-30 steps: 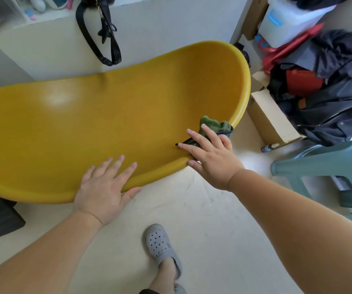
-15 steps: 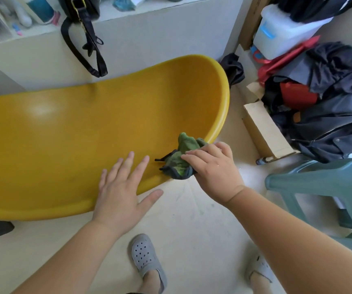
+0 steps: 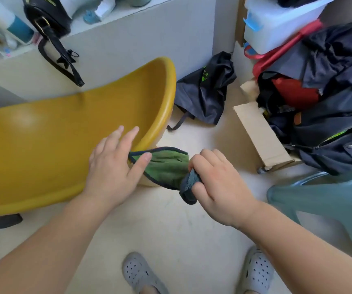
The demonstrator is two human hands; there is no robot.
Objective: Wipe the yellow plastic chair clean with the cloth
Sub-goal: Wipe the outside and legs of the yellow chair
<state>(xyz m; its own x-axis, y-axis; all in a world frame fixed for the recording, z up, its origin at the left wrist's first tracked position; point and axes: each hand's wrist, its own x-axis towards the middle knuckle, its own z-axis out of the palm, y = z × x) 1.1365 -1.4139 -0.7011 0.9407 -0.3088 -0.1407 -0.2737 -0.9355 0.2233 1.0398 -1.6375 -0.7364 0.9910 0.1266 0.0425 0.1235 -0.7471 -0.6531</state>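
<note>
While curled tight round the bunched grey-blue end of the cloth (image 3: 166, 168), shows the fingers (image 3: 205, 159) of the right hand (image 3: 219, 183) knuckles-up just right of the frame's centre, gripping firmly. Stretched leftward from that fist, the green, dark-hemmed part of the cloth, held off the floor in front of the chair's right end. On its far left corner, the thumb of the left hand (image 3: 111, 172). Pinched or only touched there: cannot tell. Straight and spread, the other left fingers (image 3: 128, 134), resting on the inner face of the yellow plastic chair (image 3: 43, 145) near its rim. Across the left half of the frame, the chair shell, hollow side toward the camera, rim curving up to upper centre.

On the floor at upper centre, a dark bag (image 3: 204, 92). Right of it, a cardboard box (image 3: 260, 134) against a heap of dark clothing (image 3: 330, 124), with a white plastic bin (image 3: 277, 22) at upper right. At upper left, a black handbag (image 3: 47, 18) on a ledge, strap hanging just above the chair's upper edge. At lower right, a grey-green plastic stool (image 3: 330, 200). Along the bottom edge, two grey clogs (image 3: 139, 274).
</note>
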